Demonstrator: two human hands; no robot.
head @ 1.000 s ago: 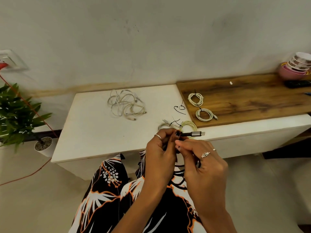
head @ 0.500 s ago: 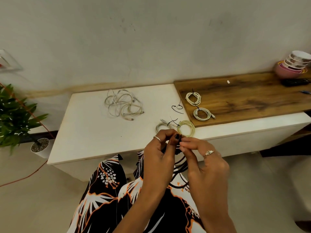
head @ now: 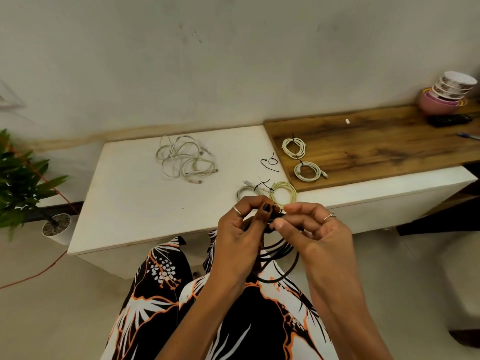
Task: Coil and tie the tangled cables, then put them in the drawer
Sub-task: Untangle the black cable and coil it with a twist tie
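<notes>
Both hands hold a black cable point(head: 279, 253) in front of the white cabinet top point(head: 135, 203); its loops hang below my fingers. My left hand point(head: 240, 235) grips the bundle at its top. My right hand point(head: 315, 235) pinches the cable end beside it. A tangled white cable pile point(head: 185, 158) lies at the back of the cabinet top. Two tied coils, a grey one point(head: 245, 192) and a yellowish one point(head: 284, 192), lie just beyond my hands. Two more tied white coils point(head: 293, 148) point(head: 307, 171) lie on the wooden board point(head: 376, 144). A loose black tie point(head: 270, 162) lies between them.
A stack of bowls point(head: 446, 93), a dark remote point(head: 449, 120) and a pen point(head: 468, 136) sit at the board's far right. A potted plant point(head: 23, 185) stands on the floor at the left, with an orange cord point(head: 31, 275) running past it.
The metal plug that stuck out to the right of my fingers is now hidden between them. My right hand has shifted right and its fingers pinch the cable end.
</notes>
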